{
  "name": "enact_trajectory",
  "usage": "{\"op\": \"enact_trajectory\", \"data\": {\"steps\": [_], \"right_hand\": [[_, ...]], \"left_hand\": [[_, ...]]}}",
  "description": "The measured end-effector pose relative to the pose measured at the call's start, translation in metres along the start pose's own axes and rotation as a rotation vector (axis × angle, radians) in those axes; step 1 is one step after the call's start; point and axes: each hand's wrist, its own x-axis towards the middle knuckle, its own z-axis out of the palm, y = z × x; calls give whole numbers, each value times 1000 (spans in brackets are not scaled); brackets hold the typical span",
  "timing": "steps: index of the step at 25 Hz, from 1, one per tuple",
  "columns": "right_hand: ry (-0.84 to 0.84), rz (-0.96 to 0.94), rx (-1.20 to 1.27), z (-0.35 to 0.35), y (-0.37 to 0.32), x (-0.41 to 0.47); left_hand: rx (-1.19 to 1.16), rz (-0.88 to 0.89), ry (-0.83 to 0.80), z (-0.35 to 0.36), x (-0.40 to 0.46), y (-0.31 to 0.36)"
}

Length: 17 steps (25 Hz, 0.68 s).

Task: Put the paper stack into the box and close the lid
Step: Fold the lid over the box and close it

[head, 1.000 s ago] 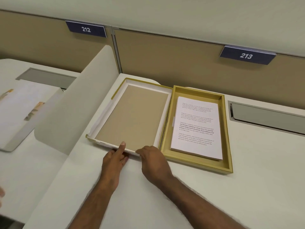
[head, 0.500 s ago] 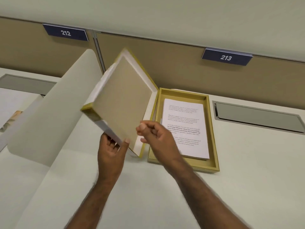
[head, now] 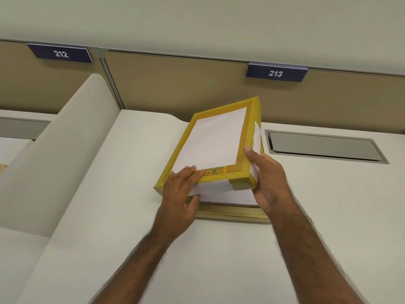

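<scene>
Two hands steady the yellow-rimmed, white-topped cardboard lid (head: 219,143) tilted over the gold box tray (head: 232,212) on the white table (head: 219,255), judged for lining up corners. Left hand (head: 179,194) and right hand (head: 266,178) clamp its near corners. Long axis runs away, far end raised. White paper stack (head: 228,197) lies inside.

Both hands hold the yellow lid (head: 219,141) tilted above the gold box (head: 232,213) near the far edge of the white counter (head: 241,260), the left hand (head: 182,194) gripping its near left corner and the right hand (head: 266,183) its near right corner, beside a grey recessed panel (head: 324,145).
</scene>
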Motion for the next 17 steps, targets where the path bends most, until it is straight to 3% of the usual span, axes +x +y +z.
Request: {"op": "enact_trajectory", "data": {"steps": [2, 4, 9, 17], "right_hand": [[96, 25, -30, -29, 5, 10], [176, 52, -103, -58, 11, 18], [349, 47, -449, -112, 29, 33], [356, -57, -835, -152, 62, 25]], "left_hand": [[96, -38, -48, 7, -3, -3], [105, -210, -88, 13, -9, -6], [-289, -662, -65, 23, -23, -8], [-314, -668, 18, 27, -32, -1]]}}
